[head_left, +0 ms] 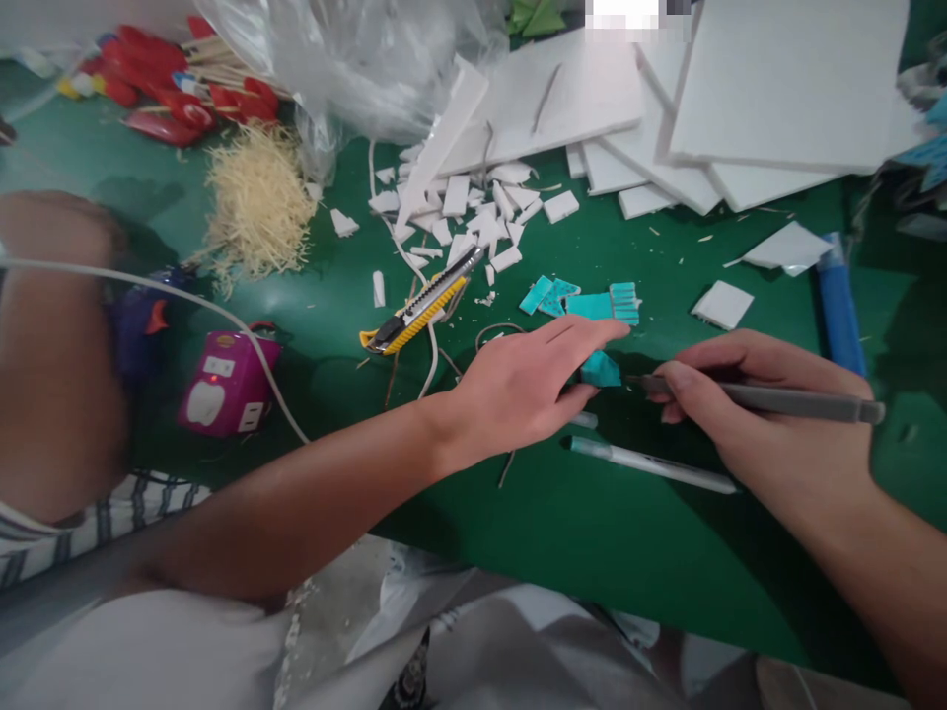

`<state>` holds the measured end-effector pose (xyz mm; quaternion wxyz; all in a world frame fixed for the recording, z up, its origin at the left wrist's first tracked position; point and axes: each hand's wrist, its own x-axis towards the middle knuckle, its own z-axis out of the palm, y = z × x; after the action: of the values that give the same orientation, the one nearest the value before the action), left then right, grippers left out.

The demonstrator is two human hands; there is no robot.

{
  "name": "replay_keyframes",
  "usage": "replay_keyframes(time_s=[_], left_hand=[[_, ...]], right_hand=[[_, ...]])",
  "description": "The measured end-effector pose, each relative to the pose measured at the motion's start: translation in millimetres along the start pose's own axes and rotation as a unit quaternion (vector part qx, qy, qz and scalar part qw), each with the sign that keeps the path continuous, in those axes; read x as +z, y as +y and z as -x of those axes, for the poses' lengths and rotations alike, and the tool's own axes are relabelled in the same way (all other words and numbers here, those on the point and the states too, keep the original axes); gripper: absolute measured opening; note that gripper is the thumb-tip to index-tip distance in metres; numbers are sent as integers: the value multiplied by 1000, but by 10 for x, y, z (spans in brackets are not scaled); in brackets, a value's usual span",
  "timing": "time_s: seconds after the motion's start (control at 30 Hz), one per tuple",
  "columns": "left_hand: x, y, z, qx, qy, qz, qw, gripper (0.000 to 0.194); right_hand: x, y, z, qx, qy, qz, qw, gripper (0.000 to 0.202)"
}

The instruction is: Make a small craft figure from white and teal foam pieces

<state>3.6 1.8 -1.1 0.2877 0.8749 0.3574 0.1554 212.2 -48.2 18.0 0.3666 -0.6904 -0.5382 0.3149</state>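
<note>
My left hand [522, 380] reaches over the green table, thumb and fingers closed around a small teal-coloured piece [601, 369]; its fingers partly cover it. My right hand [769, 404] grips a grey pen [784, 401], its tip pointing left, close to that piece. Just beyond my left fingertips lie other teal pieces [588, 306], some with dark dots or lines. Below the hands rests a white marker [651, 463] with a teal end. A yellow box cutter [421, 311], blade out, lies left of the teal pieces.
White foam scraps [473, 212] lie in a pile beside stacked foam sheets [784, 89]. A purple power adapter [222, 385], a white cable [244, 320] and a bundle of thin sticks [258, 202] are at left. Another person's arm [59, 365] rests there. A blue tube [839, 306] lies at right.
</note>
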Motion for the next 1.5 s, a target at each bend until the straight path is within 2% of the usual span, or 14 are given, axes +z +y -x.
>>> replay_keyframes(time_s=[0.27, 0.43, 0.53, 0.67, 0.87, 1.23, 1.5], left_hand=[[-4, -2, 2, -3, -8, -5, 1000, 48], [2, -10, 10, -2, -7, -5, 1000, 48], [-1, -14, 11, 2, -6, -2, 1000, 47], [-4, -18, 7, 11, 0, 1, 1000, 47], [2, -22, 5, 5, -6, 1, 1000, 47], [-1, -17, 6, 6, -2, 1, 1000, 47], [-7, -14, 7, 9, -2, 1, 1000, 47]], right_hand=[[22, 93, 14, -33, 11, -2, 999, 8], [4, 36, 29, -6, -3, 19, 1000, 9], [-1, 6, 33, -7, -20, 22, 1000, 10], [-1, -22, 32, -2, -2, 25, 1000, 13], [-25, 8, 1, -20, -31, 26, 999, 11], [-35, 32, -3, -31, -35, 50, 998, 11], [-16, 4, 19, -24, -17, 50, 998, 14]])
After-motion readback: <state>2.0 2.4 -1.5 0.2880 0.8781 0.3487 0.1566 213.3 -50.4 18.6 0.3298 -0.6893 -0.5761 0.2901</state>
